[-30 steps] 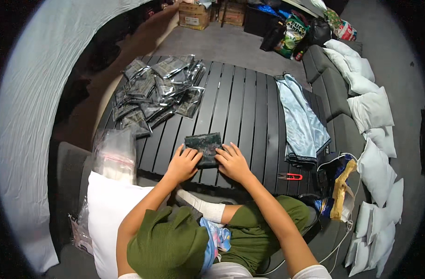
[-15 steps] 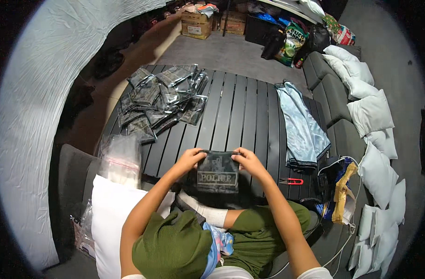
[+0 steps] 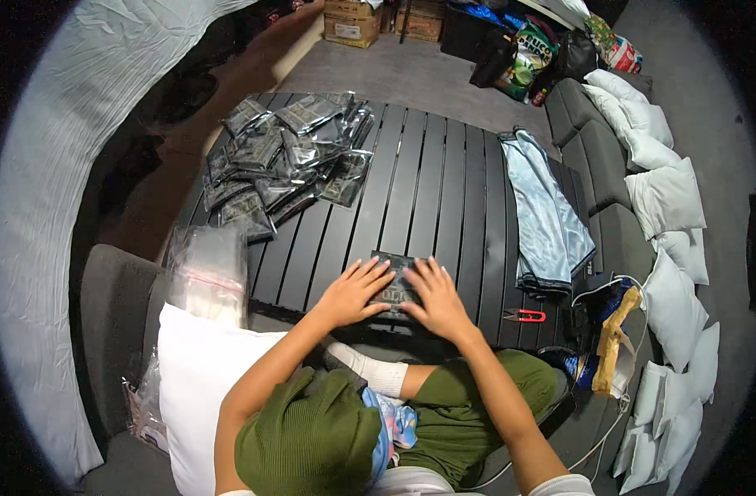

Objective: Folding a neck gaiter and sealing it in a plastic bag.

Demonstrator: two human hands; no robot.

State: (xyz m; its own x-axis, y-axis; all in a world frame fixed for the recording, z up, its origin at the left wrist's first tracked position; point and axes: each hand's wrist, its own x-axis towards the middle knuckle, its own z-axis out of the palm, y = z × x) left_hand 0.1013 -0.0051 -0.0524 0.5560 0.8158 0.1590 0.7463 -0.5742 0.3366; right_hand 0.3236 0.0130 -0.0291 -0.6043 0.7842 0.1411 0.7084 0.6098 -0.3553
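A folded dark fabric piece (image 3: 397, 285) with pale lettering lies flat at the near edge of the black slatted table (image 3: 407, 190). My left hand (image 3: 351, 293) presses on its left side with the fingers stretched out. On the other side my right hand (image 3: 437, 302) lies flat too, fingers spread and a little blurred. Between them they cover much of the piece. At the far left of the table is a heap of similar dark pieces (image 3: 299, 153) in shiny clear bags.
Pale blue satin cloth (image 3: 547, 215) and red-handled thread snips (image 3: 527, 316) lie on the table's right. Empty clear bags (image 3: 211, 264) rest at the left, beside a white pillow (image 3: 192, 372). Small white pillows (image 3: 667, 198) line the sofa at right. A white cord (image 3: 613, 422) trails near my right knee.
The fabric piece, held up by its top corners before, now lies on the table. Both hands have let go of the corners and spread flat over it. The view has shifted slightly.
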